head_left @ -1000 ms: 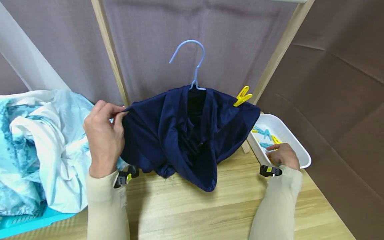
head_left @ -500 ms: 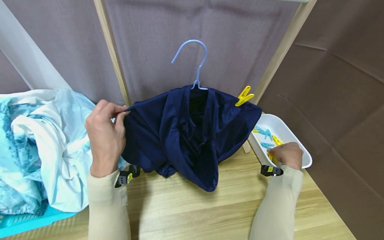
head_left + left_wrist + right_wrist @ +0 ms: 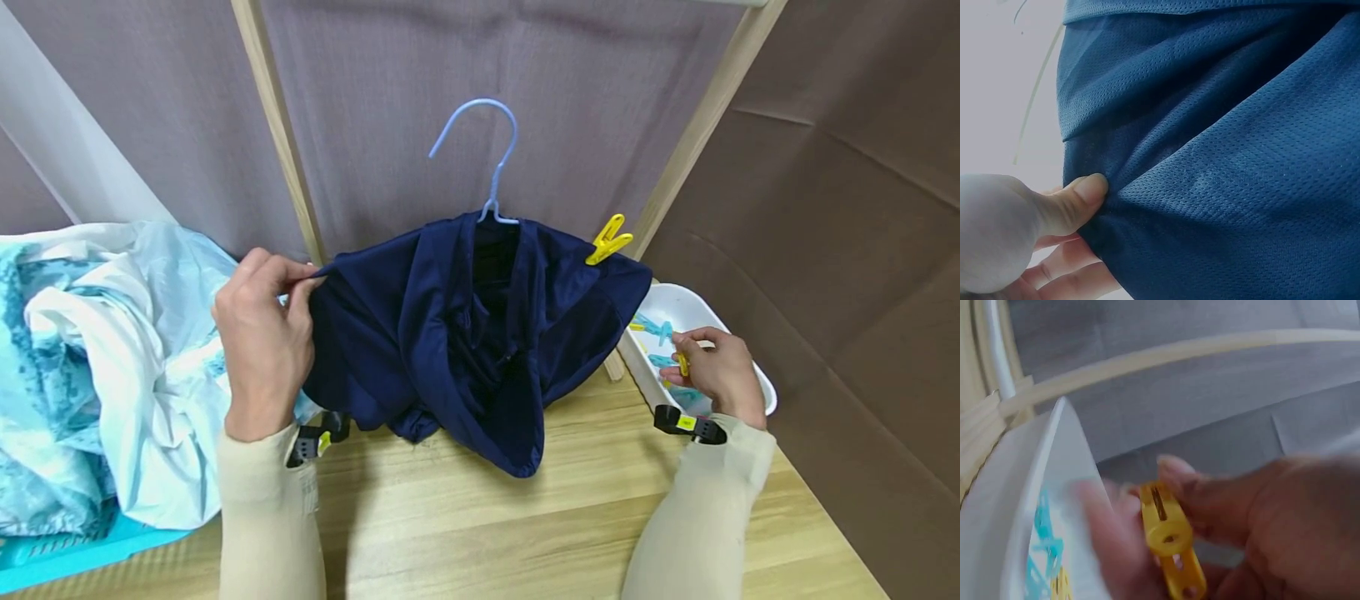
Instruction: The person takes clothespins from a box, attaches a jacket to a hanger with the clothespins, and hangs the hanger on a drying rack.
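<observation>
And here I have the left hand (image 3: 264,342) clamped on the left shoulder edge of the navy garment (image 3: 367,325), thumb against fingers with the cloth caught between. On my left wrist feed the thumb presses the near face, fingers behind, folds fanning out from the pinch across the dotted weave.

Over to the right hand (image 3: 716,375), out above the white tray (image 3: 701,307): thumb and fingers close on 1 yellow clip (image 3: 1169,537), some fingers blurred in the wrist view. Below, light blue clips (image 3: 649,325) lie in the tray, with a bit of yellow among them.

The garment sits mid-scene, draped on a blue hanger (image 3: 496,175), hook up, its tip toward the left. A 2nd yellow clip, the fastened clip (image 3: 607,240), bites the right shoulder, handles tilted up. I can't tell whether the lowest folds touch the counter (image 3: 450,517).

Far left, I've got white-and-blue fabric (image 3: 150,317) heaped at a turquoise basket (image 3: 97,554), just beside the left hand. Behind it all, 2 wooden posts (image 3: 273,125) stand before a grey cloth (image 3: 390,150), and brown cloth (image 3: 847,250) covers the far right.
</observation>
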Demonstrator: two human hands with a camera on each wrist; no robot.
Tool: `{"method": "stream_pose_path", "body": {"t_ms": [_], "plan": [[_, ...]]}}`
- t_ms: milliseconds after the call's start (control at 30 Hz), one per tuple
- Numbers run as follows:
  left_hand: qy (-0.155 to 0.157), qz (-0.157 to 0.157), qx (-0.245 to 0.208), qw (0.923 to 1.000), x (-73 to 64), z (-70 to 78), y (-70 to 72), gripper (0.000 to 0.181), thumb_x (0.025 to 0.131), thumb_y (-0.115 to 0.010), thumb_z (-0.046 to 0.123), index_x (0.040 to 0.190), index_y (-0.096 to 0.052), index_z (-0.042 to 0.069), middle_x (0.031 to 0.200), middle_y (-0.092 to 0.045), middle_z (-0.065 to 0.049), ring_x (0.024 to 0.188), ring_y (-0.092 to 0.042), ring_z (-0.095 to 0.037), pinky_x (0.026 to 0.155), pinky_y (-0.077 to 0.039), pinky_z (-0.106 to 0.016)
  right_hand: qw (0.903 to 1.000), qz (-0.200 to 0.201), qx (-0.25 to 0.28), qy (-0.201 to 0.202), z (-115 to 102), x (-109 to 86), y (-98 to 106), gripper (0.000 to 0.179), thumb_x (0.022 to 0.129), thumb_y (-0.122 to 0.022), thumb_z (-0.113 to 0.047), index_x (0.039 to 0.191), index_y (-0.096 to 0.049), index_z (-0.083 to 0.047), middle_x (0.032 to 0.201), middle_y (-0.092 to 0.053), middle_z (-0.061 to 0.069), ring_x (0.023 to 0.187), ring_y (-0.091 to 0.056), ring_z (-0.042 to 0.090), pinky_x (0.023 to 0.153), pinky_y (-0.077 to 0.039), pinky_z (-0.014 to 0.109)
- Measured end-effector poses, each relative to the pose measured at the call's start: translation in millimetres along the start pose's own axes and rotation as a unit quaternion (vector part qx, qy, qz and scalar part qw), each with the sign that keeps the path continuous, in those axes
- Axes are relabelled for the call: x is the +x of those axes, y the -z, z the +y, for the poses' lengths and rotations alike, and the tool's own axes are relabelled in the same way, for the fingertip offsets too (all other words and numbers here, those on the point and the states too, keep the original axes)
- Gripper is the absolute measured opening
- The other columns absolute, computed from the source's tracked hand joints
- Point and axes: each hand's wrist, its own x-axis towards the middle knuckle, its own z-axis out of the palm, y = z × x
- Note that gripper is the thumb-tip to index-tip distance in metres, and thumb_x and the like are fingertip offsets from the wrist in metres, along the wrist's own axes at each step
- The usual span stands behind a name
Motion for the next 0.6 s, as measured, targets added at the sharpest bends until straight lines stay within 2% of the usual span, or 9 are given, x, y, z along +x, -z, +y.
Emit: {"method": "stream_pose_path", "body": {"t_ms": [67,100,133,267,333,467,533,600], "plan": [[-0.001,-0.001,0.0,1.0,0.4,-0.4,0.2,0.003,0.089,-0.075,0.001,0.088,-0.078,-0.001,0.084,-0.069,-0.014,0.082,-0.074,-0.029,0.076,-0.041,-0.013,0.9991,-0.002,-0.02,0.039,-4.4,-2.2,-0.4,0.047,0.106,-0.052,-0.036,0.131,-0.06,0.002,0.084,-0.068,-0.002,0.067,-0.069,0.004,0.061,-0.056,0.022],[0.0,-0.002,-0.004,1.0,0.7,-0.3,0.1,0.004,0.089,-0.075,0.002,0.088,-0.078,-0.001,0.085,-0.069,-0.014,0.083,-0.074,-0.03,0.076,-0.042,-0.015,0.9977,-0.005,-0.037,0.057,-7.3,-4.0,-0.3,0.046,0.106,-0.052,-0.036,0.132,-0.062,0.001,0.091,-0.071,0.003,0.074,-0.067,0.008,0.061,-0.054,0.022],[0.001,-0.004,-0.007,1.0,1.0,-0.3,0.2,0.005,0.09,-0.075,0.002,0.088,-0.078,-0.002,0.085,-0.069,-0.014,0.084,-0.074,-0.03,0.076,-0.042,-0.016,0.9958,-0.007,-0.053,0.074,-10.6,-5.8,0.2,0.045,0.106,-0.051,-0.035,0.133,-0.063,0.0,0.1,-0.072,0.007,0.073,-0.064,0.01,0.059,-0.051,0.023],[-0.001,-0.001,-0.003,1.0,2.3,-0.6,0.2,0.004,0.089,-0.075,0.002,0.088,-0.078,-0.002,0.085,-0.069,-0.014,0.083,-0.074,-0.03,0.076,-0.043,-0.017,0.9876,-0.016,-0.093,0.126,-23.6,-13.7,1.6,0.046,0.107,-0.047,-0.031,0.141,-0.059,-0.003,0.122,-0.064,0.022,0.078,-0.057,0.016,0.054,-0.044,0.027],[-0.001,-0.002,0.001,1.0,2.2,-0.6,0.2,0.004,0.089,-0.075,0.0,0.088,-0.078,-0.001,0.085,-0.069,-0.014,0.083,-0.074,-0.03,0.075,-0.043,-0.017,0.9878,-0.002,-0.073,0.138,-28.7,-17.8,1.8,0.045,0.106,-0.052,-0.032,0.141,-0.059,-0.005,0.107,-0.069,0.015,0.068,-0.057,0.013,0.05,-0.044,0.028],[-0.003,-0.007,0.006,1.0,0.3,-0.5,0.4,0.004,0.09,-0.074,-0.001,0.087,-0.078,-0.002,0.084,-0.069,-0.014,0.082,-0.074,-0.03,0.074,-0.044,-0.02,0.9877,0.082,0.012,0.133,-38.6,-27.2,-0.7,0.041,0.094,-0.073,-0.041,0.122,-0.071,-0.01,0.076,-0.069,-0.01,0.06,-0.062,0.006,0.051,-0.047,0.024],[-0.003,-0.007,0.005,1.0,-0.6,-0.5,0.7,0.005,0.09,-0.074,-0.001,0.087,-0.077,-0.002,0.084,-0.069,-0.014,0.082,-0.074,-0.03,0.074,-0.044,-0.02,0.981,0.125,0.039,0.143,-44.0,-31.6,-2.1,0.038,0.089,-0.077,-0.042,0.113,-0.075,-0.012,0.074,-0.067,-0.019,0.06,-0.062,0.004,0.053,-0.048,0.021],[-0.004,-0.008,0.002,1.0,-0.3,-0.3,0.8,0.005,0.09,-0.073,-0.001,0.087,-0.077,-0.002,0.084,-0.068,-0.014,0.082,-0.073,-0.03,0.074,-0.044,-0.018,0.9708,0.156,0.044,0.176,-49.5,-35.9,-2.6,0.032,0.092,-0.075,-0.037,0.111,-0.078,-0.012,0.079,-0.066,-0.021,0.063,-0.062,0.003,0.055,-0.046,0.017]]}}
